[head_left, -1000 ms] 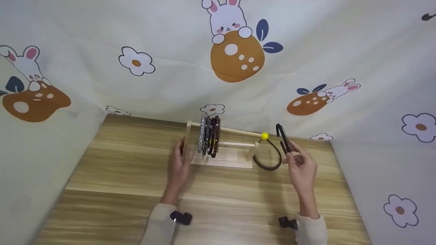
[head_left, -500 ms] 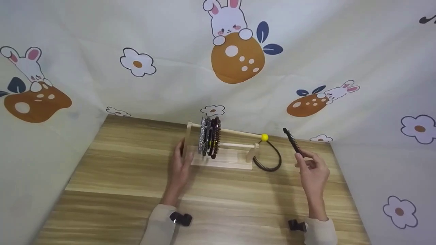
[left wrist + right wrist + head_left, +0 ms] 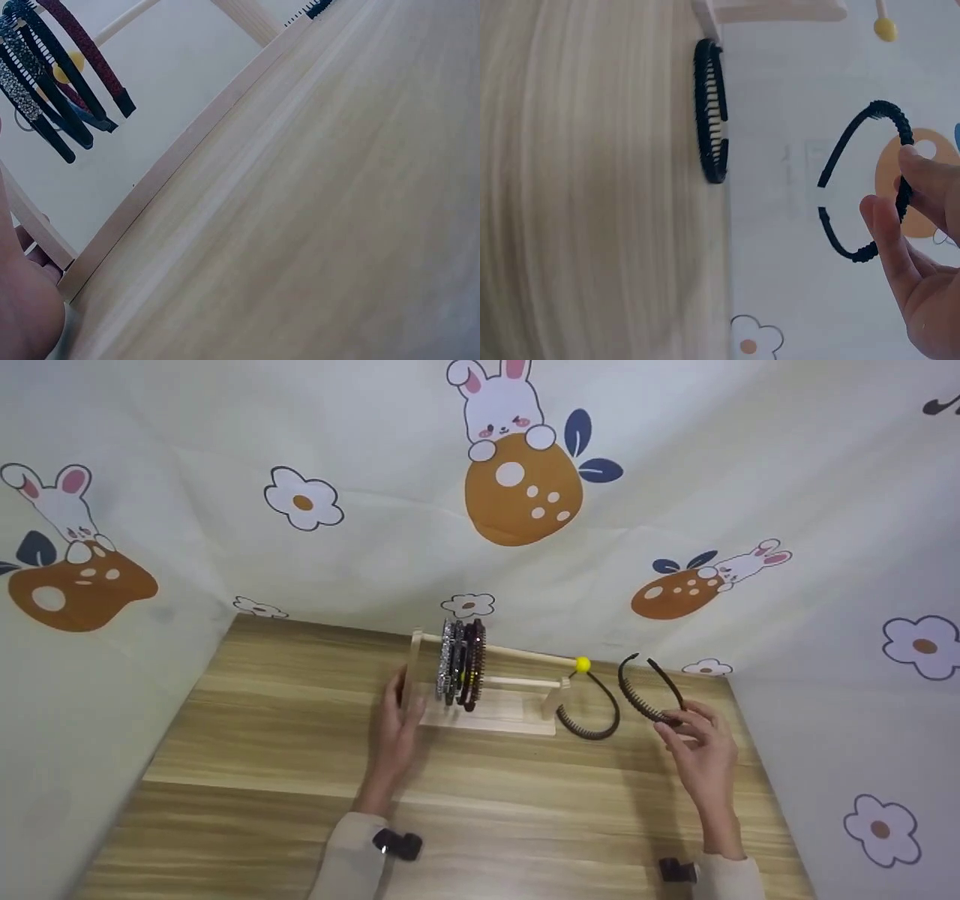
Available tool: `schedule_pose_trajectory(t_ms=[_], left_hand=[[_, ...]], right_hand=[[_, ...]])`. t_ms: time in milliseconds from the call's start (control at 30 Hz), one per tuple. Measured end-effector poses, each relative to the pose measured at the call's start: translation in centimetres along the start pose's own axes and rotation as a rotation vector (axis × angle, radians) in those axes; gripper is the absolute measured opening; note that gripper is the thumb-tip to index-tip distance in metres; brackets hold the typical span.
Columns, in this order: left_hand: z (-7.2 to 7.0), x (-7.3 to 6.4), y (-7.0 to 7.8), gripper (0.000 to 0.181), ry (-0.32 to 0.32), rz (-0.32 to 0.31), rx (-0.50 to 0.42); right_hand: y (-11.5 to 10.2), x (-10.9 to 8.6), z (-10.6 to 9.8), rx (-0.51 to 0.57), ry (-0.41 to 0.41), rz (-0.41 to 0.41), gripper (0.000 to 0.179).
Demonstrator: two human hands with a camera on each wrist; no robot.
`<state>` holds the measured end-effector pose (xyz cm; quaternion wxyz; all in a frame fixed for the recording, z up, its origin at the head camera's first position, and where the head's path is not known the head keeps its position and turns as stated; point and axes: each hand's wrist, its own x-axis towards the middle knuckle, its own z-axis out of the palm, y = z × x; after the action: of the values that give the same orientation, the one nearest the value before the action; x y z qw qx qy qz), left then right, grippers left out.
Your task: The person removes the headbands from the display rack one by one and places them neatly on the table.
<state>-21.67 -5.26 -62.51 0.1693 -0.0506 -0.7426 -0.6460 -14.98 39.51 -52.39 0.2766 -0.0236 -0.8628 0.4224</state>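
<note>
My left hand point(image 3: 397, 735) grips the left upright of a pale wooden headband stand point(image 3: 525, 724), thumb in front and fingers behind. Several headbands point(image 3: 476, 664), silvery, black and dark red, hang at the left end of its rods. In the left wrist view their tips point(image 3: 124, 105) hang above the base. My right hand point(image 3: 705, 757) pinches a black toothed headband point(image 3: 669, 682) between thumb and fingers, right of the stand. Its bumpy top and two ends point(image 3: 823, 180) show in the right wrist view. A second black toothed headband point(image 3: 618, 709) lies on the table at the stand's right end.
A yellow ball point(image 3: 583, 664) caps the upper rod's right end. The wood-grain table point(image 3: 480, 810) meets a cream cloth backdrop point(image 3: 360, 562) with rabbit and flower prints behind and at both sides.
My right hand has moved right and toward me with its headband, away from the stand. The headband has turned so its open loop faces the head camera. My left hand and the stand stay put.
</note>
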Motion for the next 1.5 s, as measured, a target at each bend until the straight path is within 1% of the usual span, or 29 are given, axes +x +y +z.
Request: schedule_pose_trajectory(t_ms=[133, 333, 500, 667, 733, 900, 1033, 1167, 1300, 1500], left_hand=[[-0.1, -0.1, 0.0, 0.062, 0.002, 0.014, 0.032], [-0.1, -0.1, 0.0, 0.062, -0.005, 0.012, -0.002], [-0.1, 0.0, 0.1, 0.062, -0.005, 0.015, -0.005], [-0.1, 0.0, 0.2, 0.061, 0.003, 0.022, 0.002], [-0.1, -0.1, 0.2, 0.061, 0.001, 0.02, -0.001], [-0.1, -0.1, 0.2, 0.063, -0.005, 0.002, -0.013], [-0.1, -0.2, 0.1, 0.063, -0.003, 0.001, 0.011], [-0.1, -0.1, 0.1, 0.062, -0.002, -0.001, 0.024], [-0.1, -0.2, 0.2, 0.06, -0.001, 0.0, 0.02], [-0.1, -0.1, 0.0, 0.062, -0.005, -0.003, -0.005]], right_hand=[[1.1, -0.2, -0.5, -0.037, -0.044, 0.021, 0.021], [2.6, -0.3, -0.9, -0.032, -0.066, 0.066, 0.022], [3.7, -0.4, -1.0, -0.071, -0.065, 0.106, 0.023], [4.4, -0.4, -1.1, -0.132, -0.103, 0.135, 0.023], [4.7, -0.4, -1.1, -0.138, -0.118, 0.144, 0.023], [5.3, -0.3, -1.0, -0.146, -0.133, 0.157, 0.023], [5.7, -0.5, -1.1, -0.192, -0.156, 0.163, 0.023], [6.0, -0.7, -1.2, -0.201, -0.177, 0.165, 0.023], [6.1, -0.7, -1.3, -0.21, -0.185, 0.157, 0.023], [6.6, -0.5, -1.3, -0.263, -0.209, 0.159, 0.022]])
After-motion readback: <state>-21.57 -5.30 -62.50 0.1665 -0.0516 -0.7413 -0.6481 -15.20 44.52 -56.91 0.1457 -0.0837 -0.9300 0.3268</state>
